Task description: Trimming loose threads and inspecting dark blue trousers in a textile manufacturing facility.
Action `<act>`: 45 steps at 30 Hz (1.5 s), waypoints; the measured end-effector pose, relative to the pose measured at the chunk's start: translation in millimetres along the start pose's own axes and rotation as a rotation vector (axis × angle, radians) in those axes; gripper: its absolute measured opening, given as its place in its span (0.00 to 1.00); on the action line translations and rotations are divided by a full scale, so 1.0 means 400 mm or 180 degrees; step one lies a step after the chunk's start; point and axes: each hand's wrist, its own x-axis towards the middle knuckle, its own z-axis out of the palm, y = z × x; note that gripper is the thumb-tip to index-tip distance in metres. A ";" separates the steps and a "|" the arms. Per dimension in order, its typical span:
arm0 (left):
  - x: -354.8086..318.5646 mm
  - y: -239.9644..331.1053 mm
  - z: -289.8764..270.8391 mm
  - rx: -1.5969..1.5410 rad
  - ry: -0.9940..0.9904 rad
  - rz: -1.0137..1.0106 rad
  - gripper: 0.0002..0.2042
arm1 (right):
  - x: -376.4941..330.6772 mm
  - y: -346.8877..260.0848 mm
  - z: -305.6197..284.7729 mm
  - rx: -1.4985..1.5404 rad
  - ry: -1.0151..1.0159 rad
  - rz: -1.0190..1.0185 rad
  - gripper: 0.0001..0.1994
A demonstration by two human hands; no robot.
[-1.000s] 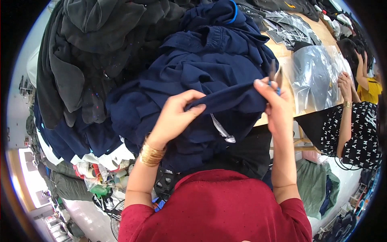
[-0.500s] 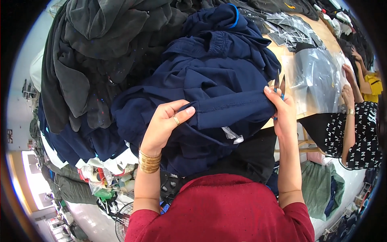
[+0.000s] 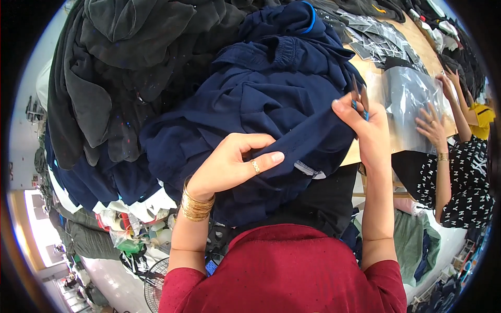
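A navy garment (image 3: 266, 109) lies heaped in front of me, with a folded hem or band stretched between my hands. My left hand (image 3: 229, 164), wearing a ring and gold bangles, pinches the band between thumb and fingers. At the band's other end, my right hand (image 3: 371, 133) grips the cloth under its thumb. The same hand carries small scissors (image 3: 364, 95) with blue handles, blades pointing up and away. A white label (image 3: 309, 170) shows on the garment below the band.
Dark grey garments (image 3: 125, 73) are piled high at the left. On the right, a co-worker's hands (image 3: 434, 128) rest over a clear plastic bag (image 3: 407, 99) on the wooden table (image 3: 354, 152). Several flat packets (image 3: 386, 39) lie farther back.
My left hand has slid rightward along the band, shortening the span. The band now slants up to the right. The scissors' blades show more clearly. The co-worker's hand has moved onto the plastic bag.
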 end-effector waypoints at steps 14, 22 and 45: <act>-0.012 -0.024 0.106 -0.2881 0.1067 0.0309 0.13 | -0.111 0.023 0.088 -0.1480 0.0501 -0.1079 0.20; 0.000 -0.042 0.121 -0.2255 0.1550 0.0669 0.12 | -0.151 0.049 0.109 -0.1364 0.0345 -0.0677 0.18; -0.011 -0.028 0.134 -0.2431 0.1406 0.0815 0.15 | -0.141 0.031 0.132 -0.2026 0.0420 -0.1439 0.13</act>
